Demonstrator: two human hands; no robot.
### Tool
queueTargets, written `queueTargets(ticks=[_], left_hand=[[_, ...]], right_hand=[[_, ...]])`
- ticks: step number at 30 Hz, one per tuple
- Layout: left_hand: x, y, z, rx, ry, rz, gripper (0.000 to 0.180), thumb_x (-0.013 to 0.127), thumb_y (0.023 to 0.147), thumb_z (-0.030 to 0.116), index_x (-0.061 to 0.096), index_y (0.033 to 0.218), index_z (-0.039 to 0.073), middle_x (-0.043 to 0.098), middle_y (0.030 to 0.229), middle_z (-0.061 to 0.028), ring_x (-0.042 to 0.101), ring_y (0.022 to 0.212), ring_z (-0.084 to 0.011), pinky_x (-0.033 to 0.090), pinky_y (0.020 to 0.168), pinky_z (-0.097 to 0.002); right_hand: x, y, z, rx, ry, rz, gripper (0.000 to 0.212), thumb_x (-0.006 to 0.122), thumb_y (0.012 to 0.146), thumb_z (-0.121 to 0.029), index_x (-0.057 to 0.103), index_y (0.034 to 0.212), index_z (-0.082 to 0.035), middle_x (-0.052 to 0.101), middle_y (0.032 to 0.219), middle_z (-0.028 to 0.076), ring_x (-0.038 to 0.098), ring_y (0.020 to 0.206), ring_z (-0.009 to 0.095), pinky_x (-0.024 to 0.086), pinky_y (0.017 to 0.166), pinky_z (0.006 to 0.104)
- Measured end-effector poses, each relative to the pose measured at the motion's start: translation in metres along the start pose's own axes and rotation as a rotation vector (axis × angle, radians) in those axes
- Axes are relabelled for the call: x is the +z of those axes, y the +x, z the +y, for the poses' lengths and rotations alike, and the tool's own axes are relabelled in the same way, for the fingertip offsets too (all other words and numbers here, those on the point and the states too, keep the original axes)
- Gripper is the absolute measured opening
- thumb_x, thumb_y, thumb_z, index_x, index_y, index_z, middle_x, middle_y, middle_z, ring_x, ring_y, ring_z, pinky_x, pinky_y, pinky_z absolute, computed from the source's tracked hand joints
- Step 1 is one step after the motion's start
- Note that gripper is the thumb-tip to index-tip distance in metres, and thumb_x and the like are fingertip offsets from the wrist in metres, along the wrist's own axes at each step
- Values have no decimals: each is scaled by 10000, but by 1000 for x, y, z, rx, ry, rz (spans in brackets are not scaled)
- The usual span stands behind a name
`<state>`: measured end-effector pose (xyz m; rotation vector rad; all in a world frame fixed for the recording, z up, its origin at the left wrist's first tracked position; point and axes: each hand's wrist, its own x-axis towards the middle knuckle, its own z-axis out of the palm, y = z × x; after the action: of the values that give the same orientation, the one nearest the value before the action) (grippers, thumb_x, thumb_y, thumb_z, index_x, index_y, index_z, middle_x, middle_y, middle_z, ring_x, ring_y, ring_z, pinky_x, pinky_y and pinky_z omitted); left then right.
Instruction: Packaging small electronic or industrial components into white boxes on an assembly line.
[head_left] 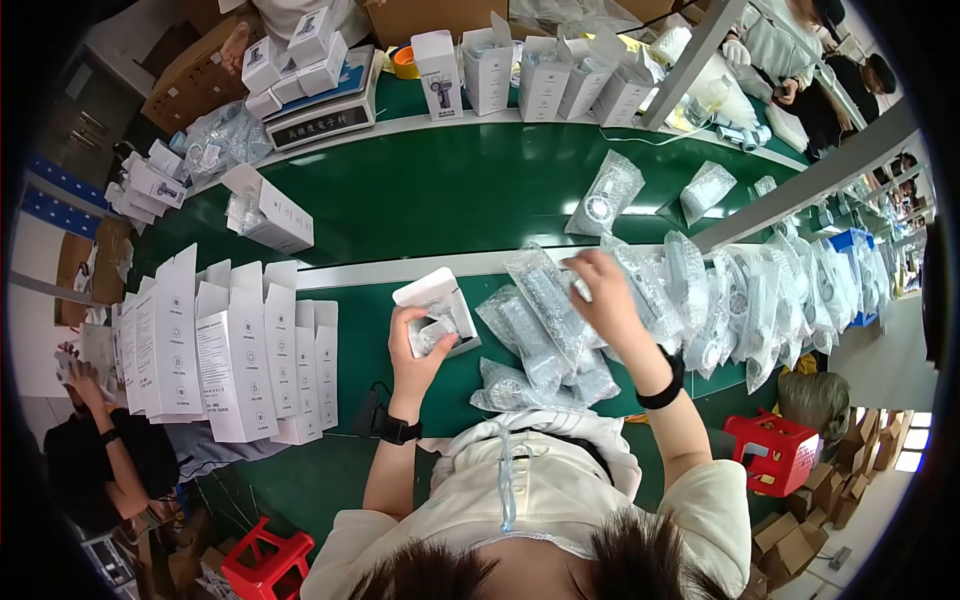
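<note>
White box (440, 300) inside left grip (418, 345)

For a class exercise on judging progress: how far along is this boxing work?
Done: one closed white box lies on the green belt. In hand: the left hand pushes a bagged item into an open box; the right hand reaches into the bagged items. Left: many bagged items and upright empty boxes.

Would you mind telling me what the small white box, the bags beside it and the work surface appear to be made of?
The white box under the left hand looks like matte printed cardboard, with a folded flap open. The bags that the right hand reaches into seem thin clear plastic film: glossy, crinkled, contents showing through. The green surface looks like smooth rubbery belting with a soft sheen.
</note>
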<state>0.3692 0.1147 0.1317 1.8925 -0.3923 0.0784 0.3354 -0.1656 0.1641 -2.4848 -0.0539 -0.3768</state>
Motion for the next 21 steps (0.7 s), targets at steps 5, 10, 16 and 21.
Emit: queueTargets(ticks=[5, 10, 16, 21], left_hand=[[5, 2, 5, 34, 6, 0, 433, 715, 625, 37, 454, 970, 52, 479, 943, -86, 510, 871, -227, 424, 762, -310], [0, -1, 10, 47, 102, -133, 454, 689, 666, 51, 432, 1039, 57, 463, 1018, -63, 481, 935, -187, 392, 822, -299], [-5, -6, 5, -11, 57, -50, 473, 714, 646, 78, 444, 1034, 59, 483, 1005, -81, 503, 905, -218, 406, 795, -308], [-12, -7, 3, -55, 52, -126, 483, 709, 662, 95, 432, 1056, 59, 457, 1051, -93, 477, 955, -221, 379, 833, -309]], right_hand=[[46, 17, -83, -523, 150, -321, 191, 604, 658, -76, 618, 847, -91, 533, 892, 77, 530, 862, 256, 465, 687, 366], [75, 33, -90, -539, -18, -502, 166, 621, 651, -117, 616, 806, -58, 536, 911, 102, 513, 924, 244, 478, 694, 342], [77, 28, -85, -595, -37, -373, 232, 629, 653, -144, 642, 865, -51, 541, 934, 129, 524, 907, 282, 476, 678, 370], [85, 22, -84, -481, -193, -387, 137, 594, 704, -175, 644, 749, -56, 497, 996, 104, 518, 860, 268, 461, 664, 333]])
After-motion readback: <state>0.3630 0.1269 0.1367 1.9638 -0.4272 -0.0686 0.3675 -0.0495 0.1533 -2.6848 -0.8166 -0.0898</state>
